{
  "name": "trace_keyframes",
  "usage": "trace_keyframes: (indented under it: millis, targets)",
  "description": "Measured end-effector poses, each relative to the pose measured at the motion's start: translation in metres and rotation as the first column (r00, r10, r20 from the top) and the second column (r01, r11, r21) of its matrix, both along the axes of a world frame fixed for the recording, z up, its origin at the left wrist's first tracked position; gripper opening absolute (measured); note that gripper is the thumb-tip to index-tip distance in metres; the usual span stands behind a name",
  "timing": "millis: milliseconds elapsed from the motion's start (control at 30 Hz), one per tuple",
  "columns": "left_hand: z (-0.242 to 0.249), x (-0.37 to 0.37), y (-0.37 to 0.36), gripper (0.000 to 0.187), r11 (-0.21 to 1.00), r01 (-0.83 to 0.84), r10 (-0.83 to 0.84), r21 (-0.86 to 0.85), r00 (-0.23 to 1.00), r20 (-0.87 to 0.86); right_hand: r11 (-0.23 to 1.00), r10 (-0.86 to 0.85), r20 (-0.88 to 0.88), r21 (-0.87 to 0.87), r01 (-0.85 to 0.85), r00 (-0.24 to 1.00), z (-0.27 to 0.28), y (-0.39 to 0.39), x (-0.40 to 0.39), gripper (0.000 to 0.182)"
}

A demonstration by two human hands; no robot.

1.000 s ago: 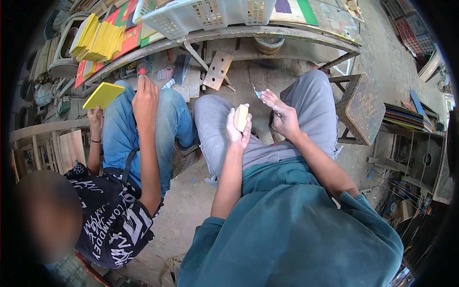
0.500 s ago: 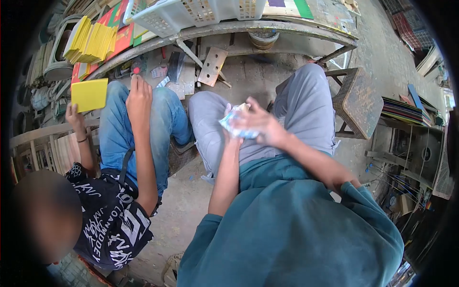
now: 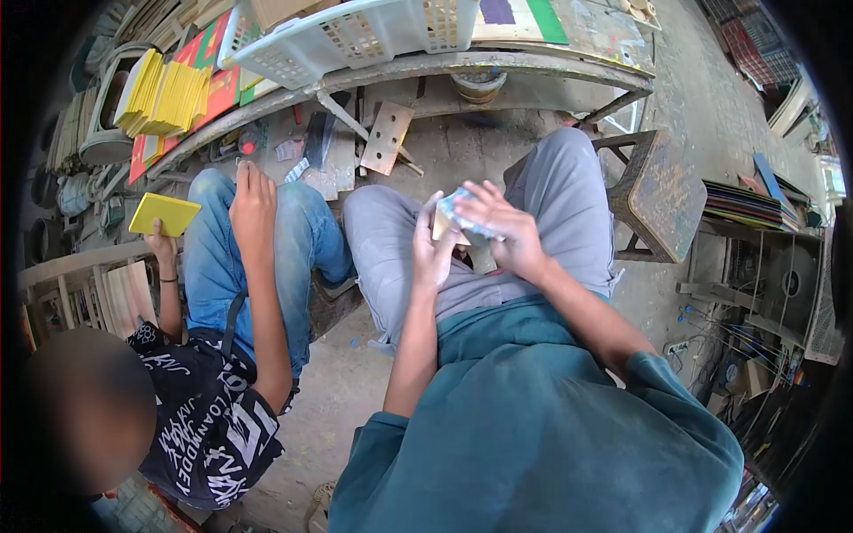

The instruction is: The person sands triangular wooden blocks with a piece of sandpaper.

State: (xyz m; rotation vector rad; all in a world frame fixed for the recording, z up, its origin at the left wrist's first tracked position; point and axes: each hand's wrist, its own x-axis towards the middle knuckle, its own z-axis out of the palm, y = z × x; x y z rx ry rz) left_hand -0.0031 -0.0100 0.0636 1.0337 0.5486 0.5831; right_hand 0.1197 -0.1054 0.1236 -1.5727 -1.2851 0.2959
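Head view: block (image 3: pixel 442 229) between both hands (image 3: pixel 431 253) (image 3: pixel 499 226).

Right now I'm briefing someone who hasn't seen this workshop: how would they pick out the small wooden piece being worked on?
Start at the grey trousers in the middle of the view. Just above the lap, the left hand grips a small pale wooden block while the right hand presses a blue-white scrap on it. Unlike the yellow painted tile that the neighbouring person holds, it is bare and unpainted.
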Motion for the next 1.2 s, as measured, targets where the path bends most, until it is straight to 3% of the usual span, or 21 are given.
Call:
trace_keyframes:
  millis: [67, 133, 200, 300, 367, 400, 433, 467, 567, 600, 633, 700, 733, 767, 800, 833, 900, 967, 1033, 1167, 1200]
  targets:
    - [0.009, 0.000, 0.001, 0.052, 0.997, 0.049, -0.049, 0.060, 0.999, 0.008, 0.997, 0.077, 0.051, 0.017, -0.078, 0.996, 0.004, 0.002, 0.003, 0.056]
    - [0.019, -0.001, -0.001, 0.056, 0.994, 0.085, -0.084, 0.062, 0.996, -0.011, 0.992, -0.057, 0.162, -0.098, 0.074, 0.985, -0.005, 0.006, 0.012, 0.054]
    - [0.031, -0.005, 0.000, 0.057, 0.999, 0.054, -0.054, 0.011, 0.998, 0.024, 0.967, -0.248, -0.088, 0.033, 0.251, 0.965, -0.025, 0.008, 0.033, 0.054]
    - [0.050, -0.004, 0.003, 0.046, 0.999, -0.047, 0.050, -0.021, 0.992, 0.116, 0.931, -0.363, -0.184, -0.021, 0.365, 0.914, -0.013, -0.007, 0.048, 0.054]
    - [0.066, -0.002, 0.005, 0.037, 0.899, -0.055, 0.157, -0.435, 0.967, 0.203, 0.928, -0.371, -0.187, -0.047, 0.369, 0.910, 0.005, -0.013, 0.046, 0.054]
    - [0.062, -0.005, 0.013, 0.034, 0.901, 0.103, 0.034, -0.422, 0.952, 0.303, 0.928, -0.371, -0.185, -0.047, 0.369, 0.910, 0.015, -0.014, 0.041, 0.054]
    - [0.058, -0.005, 0.018, 0.034, 0.900, 0.102, 0.035, -0.423, 0.952, 0.304, 0.949, -0.305, -0.227, 0.016, 0.316, 0.925, 0.025, -0.013, 0.032, 0.056]
    - [0.057, -0.004, 0.023, 0.034, 0.782, 0.325, -0.024, -0.532, 0.869, 0.495, 0.961, -0.235, -0.266, 0.078, 0.264, 0.935, 0.033, -0.012, 0.024, 0.057]
    - [0.080, 0.001, 0.016, 0.032, 0.694, 0.428, -0.070, -0.579, 0.840, 0.538, 0.982, 0.054, -0.089, 0.186, -0.037, 0.995, 0.062, -0.007, 0.006, 0.052]
    - [0.088, 0.009, 0.007, 0.033, 0.778, 0.065, 0.077, -0.625, 0.977, 0.199, 0.971, 0.178, -0.041, 0.171, -0.169, 0.983, 0.070, -0.004, 0.000, 0.046]
    - [0.091, 0.007, 0.004, 0.033, 0.807, -0.014, 0.112, -0.590, 0.985, 0.130, 0.941, 0.303, 0.052, 0.139, -0.308, 0.951, 0.072, -0.002, -0.001, 0.045]
    - [0.095, 0.001, 0.000, 0.032, 0.850, -0.167, 0.184, -0.500, 0.983, -0.017, 0.930, 0.330, 0.132, 0.124, -0.345, 0.935, 0.059, 0.003, 0.014, 0.040]
    - [0.094, -0.006, 0.007, 0.030, 0.823, 0.129, 0.020, -0.553, 0.967, 0.255, 0.979, 0.201, 0.128, 0.018, -0.205, 0.971, 0.056, 0.006, 0.024, 0.042]
    - [0.094, -0.011, 0.012, 0.027, 0.753, 0.421, -0.125, -0.506, 0.846, 0.518, 0.995, 0.070, 0.144, -0.078, -0.059, 0.987, 0.054, 0.011, 0.038, 0.044]
    - [0.093, -0.016, 0.013, 0.026, 0.724, 0.412, -0.101, -0.552, 0.856, 0.507, 0.994, -0.038, 0.151, -0.098, 0.053, 0.988, 0.050, 0.015, 0.050, 0.049]
    - [0.094, -0.022, 0.013, 0.025, 0.693, 0.403, -0.082, -0.598, 0.868, 0.490, 0.994, -0.100, 0.022, -0.043, 0.100, 0.995, 0.045, 0.012, 0.062, 0.057]
    - [0.111, -0.023, 0.013, 0.025, 0.789, 0.300, -0.058, -0.536, 0.906, 0.420, 0.979, -0.162, 0.026, 0.126, 0.158, 0.986, 0.052, 0.008, 0.065, 0.061]
    - [0.116, -0.024, 0.006, 0.026, 0.857, 0.176, -0.003, -0.484, 0.941, 0.338, 0.982, -0.133, -0.107, 0.119, 0.146, 0.985, 0.046, 0.003, 0.059, 0.059]
    - [0.108, -0.023, 0.001, 0.030, 0.938, -0.047, 0.122, -0.344, 0.972, 0.199, 0.986, -0.128, -0.215, 0.075, 0.147, 0.968, 0.025, -0.004, 0.051, 0.056]
    - [0.087, -0.030, 0.003, 0.026, 0.962, -0.117, 0.168, -0.247, 0.966, 0.197, 0.965, -0.260, -0.503, -0.167, 0.202, 0.824, 0.010, -0.024, 0.032, 0.051]
    - [0.085, -0.031, 0.004, 0.022, 0.945, -0.128, 0.201, -0.301, 0.953, 0.226, 0.971, -0.236, -0.526, -0.158, 0.179, 0.817, 0.009, -0.026, 0.031, 0.050]
